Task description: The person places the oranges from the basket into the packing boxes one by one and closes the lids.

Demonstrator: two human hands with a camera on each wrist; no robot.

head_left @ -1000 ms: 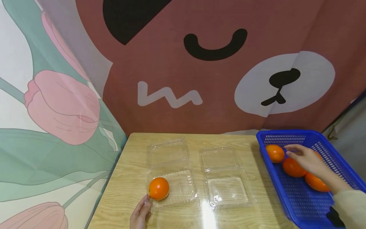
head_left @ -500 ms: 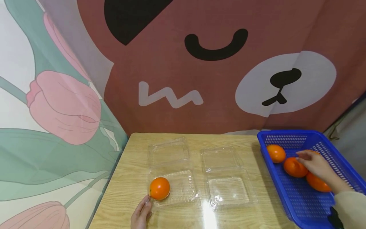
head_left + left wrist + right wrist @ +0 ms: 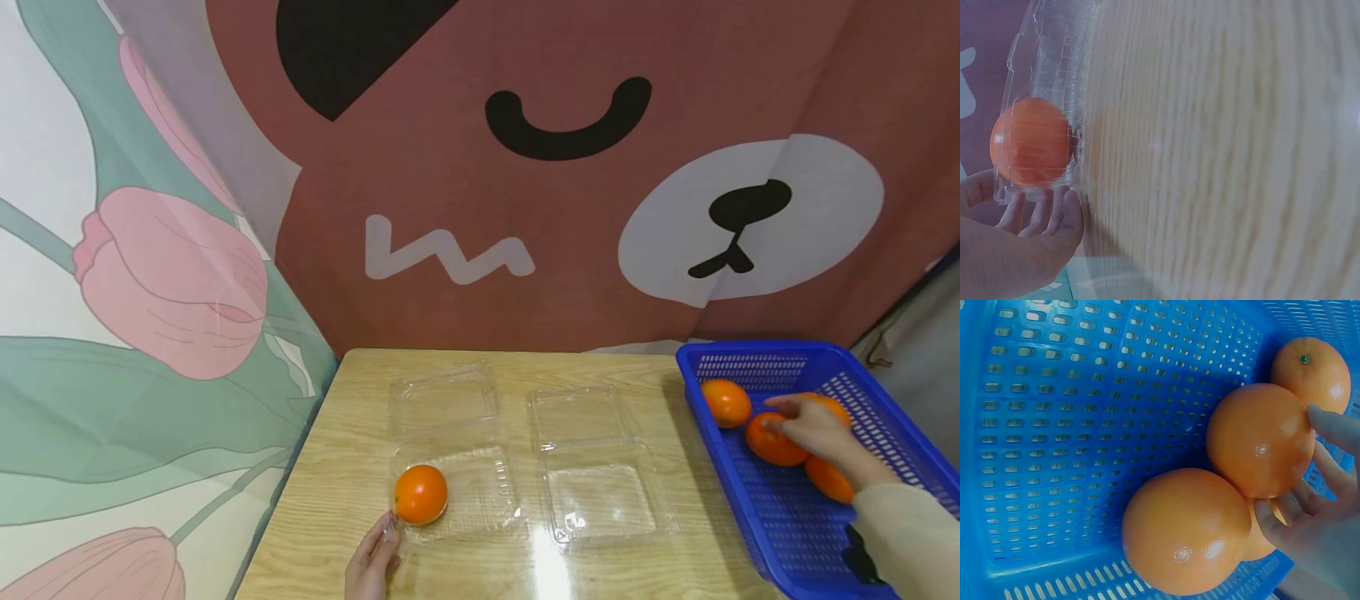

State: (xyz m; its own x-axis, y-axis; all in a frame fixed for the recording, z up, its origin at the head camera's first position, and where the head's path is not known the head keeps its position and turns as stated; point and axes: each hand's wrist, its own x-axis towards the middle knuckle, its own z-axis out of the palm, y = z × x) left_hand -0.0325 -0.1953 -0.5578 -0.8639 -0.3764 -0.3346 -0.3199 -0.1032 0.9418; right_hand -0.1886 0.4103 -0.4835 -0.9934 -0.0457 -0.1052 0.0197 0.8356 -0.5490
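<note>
My left hand point(image 3: 371, 560) pinches the near left corner of the left clear plastic container point(image 3: 480, 492), which lies with its lid folded back. One orange point(image 3: 421, 495) sits in that container, close to my fingers point(image 3: 1040, 215). Inside the blue basket point(image 3: 720, 500), my right hand point(image 3: 813, 429) is around the middle orange point(image 3: 1261, 440), thumb on one side and fingers on the other. Three more oranges lie about it: one with a green stem point(image 3: 1311, 374), a large one point(image 3: 1186, 531) towards me, and one point(image 3: 1265, 532) partly hidden behind my fingers.
A second clear container point(image 3: 600, 500) lies unfolded on the wooden table point(image 3: 300, 567), between the first one and the basket. Behind the table hangs a cloth with a bear print point(image 3: 442, 317); a tulip-print cloth point(image 3: 172, 283) hangs at the left.
My right hand has moved from beside the far-left orange, back over the middle one, and now has its fingers around it. My left hand has stayed at the container's corner.
</note>
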